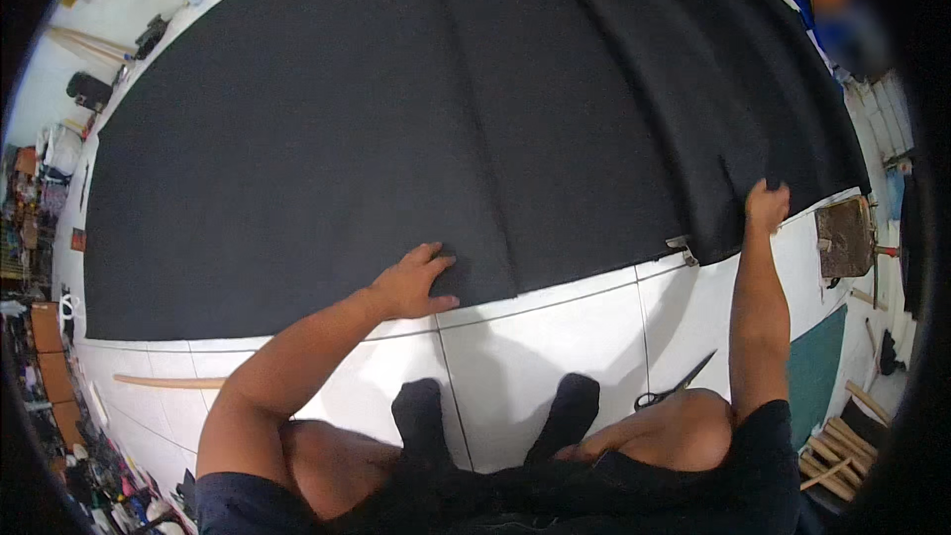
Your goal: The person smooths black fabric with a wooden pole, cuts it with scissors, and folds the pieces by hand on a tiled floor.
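A large black cloth (297, 139) is spread over the white tiled floor, flat on the left and rippled in long folds toward the right. My left hand (414, 280) rests on its near edge with the fingers spread. Further right, my right hand (768, 206) is closed on the near edge of the cloth, where small creases run away from the fingers. Between the hands, a metal clip-like piece (684, 250) sits at the cloth's edge. Black scissors (677, 386) lie on the tiles by my right knee.
A wooden stick (168, 381) lies on the tiles at the left. On the right are a worn brown board-like object (845, 238), a green mat (817, 362) and several wooden sticks (842, 451). Cluttered goods (45, 267) line the left side.
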Demonstrator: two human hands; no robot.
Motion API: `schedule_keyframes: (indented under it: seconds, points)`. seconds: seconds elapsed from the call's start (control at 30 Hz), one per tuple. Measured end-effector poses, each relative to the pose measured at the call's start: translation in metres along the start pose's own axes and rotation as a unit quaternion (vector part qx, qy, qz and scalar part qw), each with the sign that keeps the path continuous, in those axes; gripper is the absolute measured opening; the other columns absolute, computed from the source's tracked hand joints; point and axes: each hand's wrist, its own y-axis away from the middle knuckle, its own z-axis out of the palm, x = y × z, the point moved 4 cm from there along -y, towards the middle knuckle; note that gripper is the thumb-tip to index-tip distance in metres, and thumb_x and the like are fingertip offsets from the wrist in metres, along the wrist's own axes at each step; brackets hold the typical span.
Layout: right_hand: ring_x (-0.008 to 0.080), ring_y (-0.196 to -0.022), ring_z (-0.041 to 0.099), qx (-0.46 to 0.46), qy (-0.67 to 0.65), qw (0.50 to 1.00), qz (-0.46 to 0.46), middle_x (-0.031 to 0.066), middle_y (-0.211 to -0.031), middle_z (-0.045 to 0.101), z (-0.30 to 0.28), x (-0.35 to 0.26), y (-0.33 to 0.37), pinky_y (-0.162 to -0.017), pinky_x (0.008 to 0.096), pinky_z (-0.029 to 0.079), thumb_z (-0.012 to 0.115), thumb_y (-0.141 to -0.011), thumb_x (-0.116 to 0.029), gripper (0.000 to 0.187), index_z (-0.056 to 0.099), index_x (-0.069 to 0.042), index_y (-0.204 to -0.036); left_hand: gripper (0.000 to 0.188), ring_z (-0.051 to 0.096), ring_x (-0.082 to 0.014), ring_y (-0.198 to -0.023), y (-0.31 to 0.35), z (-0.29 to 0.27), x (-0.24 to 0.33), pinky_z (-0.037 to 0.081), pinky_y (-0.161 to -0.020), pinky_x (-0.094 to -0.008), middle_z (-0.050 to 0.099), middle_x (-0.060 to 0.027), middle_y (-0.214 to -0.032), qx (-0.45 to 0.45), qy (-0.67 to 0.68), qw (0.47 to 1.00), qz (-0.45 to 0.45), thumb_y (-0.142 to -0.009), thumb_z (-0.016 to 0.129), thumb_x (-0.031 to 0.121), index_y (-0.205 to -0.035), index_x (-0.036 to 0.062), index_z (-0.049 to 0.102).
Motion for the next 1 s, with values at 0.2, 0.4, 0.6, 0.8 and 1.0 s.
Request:
schedule_keyframes:
  seconds: [0.2,0.4,0.6,0.8,1.0]
  points:
    - [0.0378,-0.118,0.061,-0.261,-0.076,0.857,-0.438,0.0205,-0.126,0.064,-0.103,-0.175,0.087,-0.098,0.0459,0.049,0.067,-0.093,-0.032,0.041,0.066,-0.005,-0.123,0.063,0.048,-0.0384,-0.131,-0.027,-0.013,0.005,0.042,-0.111,-0.045,0.051,-0.0222,-0.137,0.105,0.016,0.993,0.056,-0.088,0.071,0.033,-0.141,0.0041,0.052]
    - [0.0296,-0.103,0.07,-0.554,-0.057,0.711,-0.429,0.0193,-0.114,0.071,-0.099,-0.207,0.296,-0.087,0.0399,0.056,0.07,-0.092,-0.037,0.052,0.064,0.003,-0.125,0.064,0.046,-0.0376,-0.132,-0.046,-0.013,0.005,0.043,-0.111,-0.0449,0.046,-0.0202,-0.139,0.092,-0.037,0.995,0.01,-0.087,0.073,0.023,-0.145,0.0091,0.049]
    - [0.0404,-0.125,0.056,-0.574,-0.121,0.799,-0.132,0.0246,-0.135,0.055,-0.057,-0.172,0.433,-0.105,0.0435,0.047,0.077,-0.084,-0.042,0.072,0.055,0.005,-0.135,0.067,0.041,-0.0391,-0.135,-0.05,-0.008,-0.001,0.046,-0.11,-0.0447,0.043,-0.018,-0.142,0.099,-0.034,0.994,0.044,-0.086,0.073,0.021,-0.147,0.0105,0.047]
    - [0.0401,-0.126,0.056,-0.546,-0.193,0.814,-0.052,0.0303,-0.135,0.056,-0.065,-0.179,0.458,-0.106,0.0431,0.046,0.082,-0.079,-0.04,0.077,0.055,0.009,-0.132,0.059,0.044,-0.0379,-0.134,-0.041,-0.012,-0.01,0.046,-0.108,-0.0458,0.047,-0.0202,-0.136,0.116,0.003,0.991,0.064,-0.087,0.069,0.023,-0.141,0.0074,0.054]
    - [0.043,-0.123,0.059,-0.555,-0.175,0.811,-0.06,0.0309,-0.129,0.061,-0.056,-0.167,0.456,-0.103,0.0462,0.047,0.077,-0.082,-0.04,0.075,0.05,0.006,-0.135,0.059,0.052,-0.0412,-0.124,-0.051,-0.009,-0.007,0.044,-0.108,-0.0452,0.055,-0.0238,-0.127,0.113,0.042,0.99,0.067,-0.087,0.068,0.025,-0.141,0.0049,0.055]
